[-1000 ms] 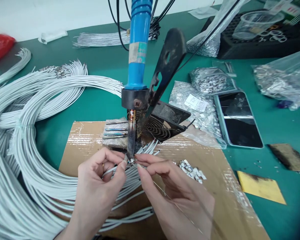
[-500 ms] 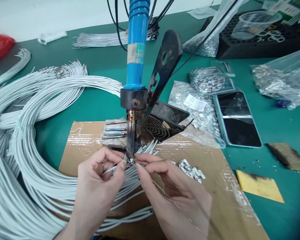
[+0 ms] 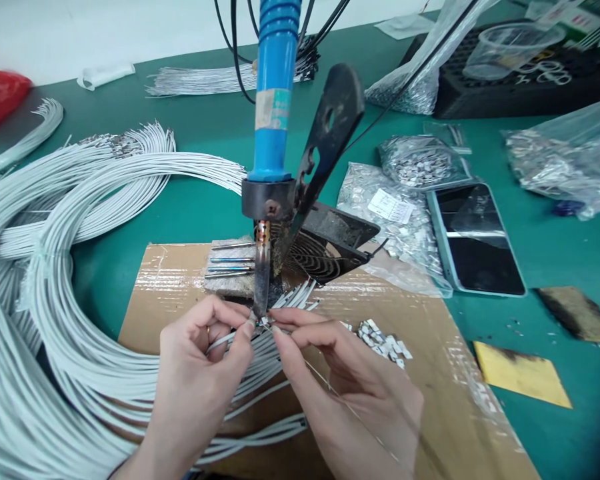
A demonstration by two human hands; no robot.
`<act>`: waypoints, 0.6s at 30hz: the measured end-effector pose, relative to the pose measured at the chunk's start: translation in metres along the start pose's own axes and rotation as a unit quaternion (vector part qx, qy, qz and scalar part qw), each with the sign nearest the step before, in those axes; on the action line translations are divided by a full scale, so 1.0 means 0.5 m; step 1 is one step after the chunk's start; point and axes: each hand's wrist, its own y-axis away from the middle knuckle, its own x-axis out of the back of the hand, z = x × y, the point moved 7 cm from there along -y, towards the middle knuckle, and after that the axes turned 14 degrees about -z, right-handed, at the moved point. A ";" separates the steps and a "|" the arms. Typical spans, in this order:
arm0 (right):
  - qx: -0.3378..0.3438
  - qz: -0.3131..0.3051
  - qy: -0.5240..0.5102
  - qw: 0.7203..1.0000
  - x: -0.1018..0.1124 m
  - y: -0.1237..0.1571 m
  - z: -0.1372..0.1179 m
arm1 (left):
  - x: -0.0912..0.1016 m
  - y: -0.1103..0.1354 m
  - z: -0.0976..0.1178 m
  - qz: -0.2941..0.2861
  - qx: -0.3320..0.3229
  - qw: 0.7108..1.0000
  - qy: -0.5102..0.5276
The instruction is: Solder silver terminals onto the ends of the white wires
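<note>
A blue-handled soldering iron [image 3: 271, 143] is clamped with its tip pointing down. Just left of the tip, my left hand [image 3: 195, 373] is closed in a pinch on a white cable [image 3: 221, 341], whose end lies partly behind the fingertips. From the right, my right hand [image 3: 355, 387] pinches a thin solder wire [image 3: 324, 380] that trails back across the palm. Between both sets of fingertips, right under the iron, shows a tiny white-and-silver piece [image 3: 265, 321]. Whether the iron touches it I cannot tell.
Thick coils of white cables [image 3: 75, 313] fill the left side. A small fan [image 3: 325, 250] stands behind the iron. Small white pieces [image 3: 385, 343] are heaped on the cardboard [image 3: 460, 413]. Rightward lie a phone [image 3: 477, 240], a yellow sponge [image 3: 523, 373] and bags of parts [image 3: 423, 163].
The view has shifted very slightly. Both hands keep the same pinch at the iron's tip, with no other visible movement.
</note>
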 end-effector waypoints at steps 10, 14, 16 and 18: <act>0.002 0.016 -0.008 1.000 -0.005 0.001 -0.009 | 0.005 0.004 -0.002 0.006 -0.003 1.000 -0.003; -0.005 0.029 -0.010 1.000 -0.003 0.003 -0.009 | 0.005 0.008 -0.002 0.008 0.000 1.000 0.001; -0.008 0.026 -0.011 1.000 -0.004 0.003 -0.009 | 0.005 0.008 -0.001 0.008 0.000 1.000 -0.002; -0.004 0.027 -0.011 1.000 -0.004 0.003 -0.008 | 0.005 0.008 -0.001 0.008 0.000 1.000 -0.004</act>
